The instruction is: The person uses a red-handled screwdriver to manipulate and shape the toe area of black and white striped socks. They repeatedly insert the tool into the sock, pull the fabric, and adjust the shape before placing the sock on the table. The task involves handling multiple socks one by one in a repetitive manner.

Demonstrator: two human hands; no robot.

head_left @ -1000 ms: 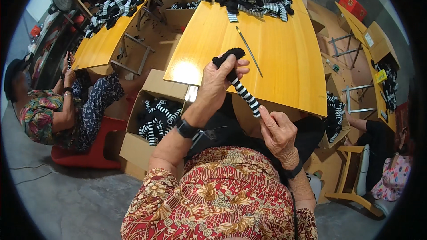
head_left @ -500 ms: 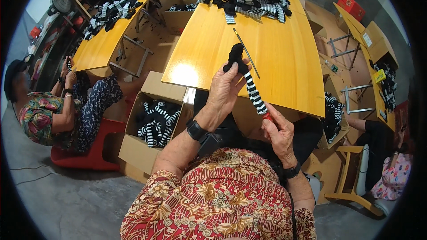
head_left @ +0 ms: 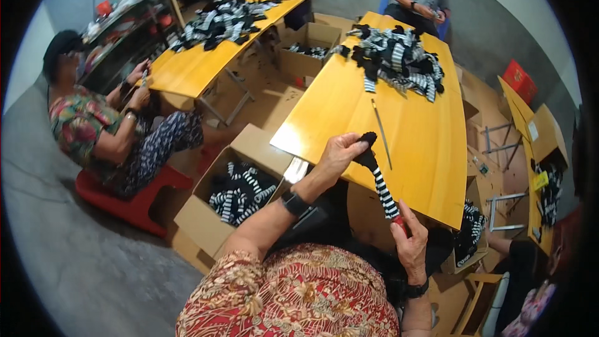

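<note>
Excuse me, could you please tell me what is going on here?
The person's left hand pinches the black end of a striped knitted piece, and the right hand grips a red object at its other end. On the yellow table lie a thin rod and a heap of knits; an open cardboard box on the left holds more. A co-worker sits further left, both hands raised.

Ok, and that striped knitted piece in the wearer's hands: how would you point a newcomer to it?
Find the glossy yellow table directly ahead, then its near edge. There, a slim knitted piece runs from the left hand down to a red object in the right hand. Black on top, striped below, it is held singly, unlike the heap on the table.
</note>
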